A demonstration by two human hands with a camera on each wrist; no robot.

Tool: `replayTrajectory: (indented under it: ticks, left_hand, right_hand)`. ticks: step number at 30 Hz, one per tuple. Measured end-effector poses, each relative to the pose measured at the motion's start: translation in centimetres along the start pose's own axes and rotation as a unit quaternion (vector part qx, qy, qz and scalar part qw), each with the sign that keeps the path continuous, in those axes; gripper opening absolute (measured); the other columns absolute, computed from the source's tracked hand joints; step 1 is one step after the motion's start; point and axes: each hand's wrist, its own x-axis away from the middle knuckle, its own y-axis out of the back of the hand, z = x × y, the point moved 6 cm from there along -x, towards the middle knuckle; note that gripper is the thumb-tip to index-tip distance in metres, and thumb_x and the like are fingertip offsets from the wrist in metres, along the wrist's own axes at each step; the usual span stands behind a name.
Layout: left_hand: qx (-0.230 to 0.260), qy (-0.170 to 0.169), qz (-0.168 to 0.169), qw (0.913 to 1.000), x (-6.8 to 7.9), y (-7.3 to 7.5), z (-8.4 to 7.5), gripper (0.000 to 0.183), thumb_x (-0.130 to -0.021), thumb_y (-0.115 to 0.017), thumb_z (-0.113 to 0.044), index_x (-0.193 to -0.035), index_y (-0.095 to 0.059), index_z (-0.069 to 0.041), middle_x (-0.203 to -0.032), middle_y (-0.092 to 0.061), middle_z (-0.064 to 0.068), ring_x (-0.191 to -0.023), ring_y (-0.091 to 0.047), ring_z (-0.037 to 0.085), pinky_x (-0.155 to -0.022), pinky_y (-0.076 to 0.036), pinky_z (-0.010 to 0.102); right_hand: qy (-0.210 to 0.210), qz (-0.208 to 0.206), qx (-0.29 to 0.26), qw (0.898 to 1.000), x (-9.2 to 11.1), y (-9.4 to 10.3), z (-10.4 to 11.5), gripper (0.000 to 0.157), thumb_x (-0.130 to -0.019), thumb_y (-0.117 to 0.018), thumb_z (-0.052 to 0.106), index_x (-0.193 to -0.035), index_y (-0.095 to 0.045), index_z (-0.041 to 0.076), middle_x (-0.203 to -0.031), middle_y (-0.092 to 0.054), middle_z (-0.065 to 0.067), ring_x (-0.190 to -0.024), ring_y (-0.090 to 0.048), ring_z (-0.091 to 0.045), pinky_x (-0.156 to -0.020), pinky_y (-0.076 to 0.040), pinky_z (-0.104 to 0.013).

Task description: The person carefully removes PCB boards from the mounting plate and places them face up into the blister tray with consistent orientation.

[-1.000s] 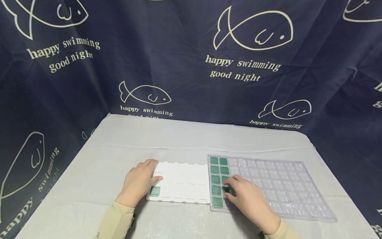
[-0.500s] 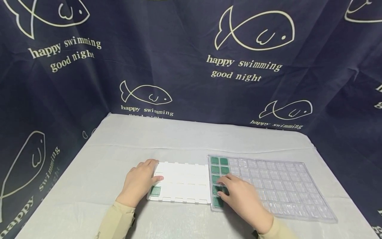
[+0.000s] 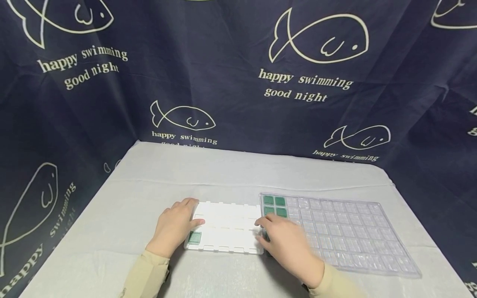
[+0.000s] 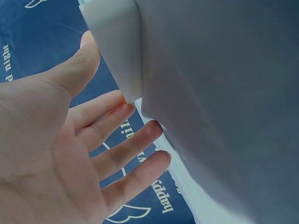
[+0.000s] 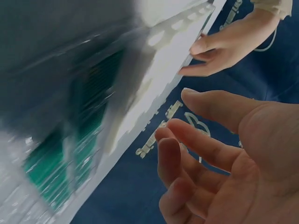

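My left hand (image 3: 173,227) rests against the left side of a white plastic tray (image 3: 227,223), its thumb over the rim. In the left wrist view, the fingers (image 4: 135,144) are nearly straight, with their tips beside the tray. One green chip (image 3: 195,238) sits in the tray's lower left pocket. My right hand (image 3: 288,244) hovers where the white tray meets the clear tray (image 3: 343,231), fingers loosely bent. Between thumb and index finger (image 5: 201,140) a gap shows in the right wrist view, with no chip seen in it. The hand hides several green chips.
Green chips (image 3: 280,201) fill pockets in the clear tray's left columns; its other visible pockets hold none. Both trays lie on a white-covered table (image 3: 208,169). A dark blue cloth (image 3: 231,74) with fish drawings hangs behind and on both sides.
My right hand has moved left, from the second chip column of the clear tray to the white tray's right edge. The left hand has stayed in place.
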Motion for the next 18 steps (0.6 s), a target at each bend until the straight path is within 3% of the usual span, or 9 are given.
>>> replayTrajectory:
  ticks: [7, 18]
  left_hand:
    - [-0.003, -0.002, -0.003, 1.0, 0.0, 0.1, -0.1, 0.063, -0.081, -0.079, -0.043, -0.13, -0.065, -0.005, -0.127, -0.07, 0.011, -0.108, -0.069, 0.034, -0.077, -0.058, 0.048]
    - [0.009, 0.001, 0.001, 1.0, -0.1, 0.1, 0.1, 0.062, -0.083, -0.079, -0.042, -0.13, -0.065, -0.005, -0.13, -0.069, 0.012, -0.111, -0.068, 0.035, -0.08, -0.058, 0.05]
  right_hand:
    - [0.06, -0.038, 0.002, 0.997, -1.0, -0.1, 2.7, 0.026, -0.077, -0.087, 0.026, -0.098, -0.074, 0.016, -0.083, -0.07, 0.006, -0.072, -0.068, -0.013, -0.063, -0.055, -0.029]
    - [0.095, -0.026, -0.006, 0.995, -2.1, -0.8, 6.1, 0.02, -0.082, -0.084, 0.026, -0.096, -0.074, 0.017, -0.083, -0.07, 0.007, -0.069, -0.066, -0.01, -0.056, -0.05, -0.024]
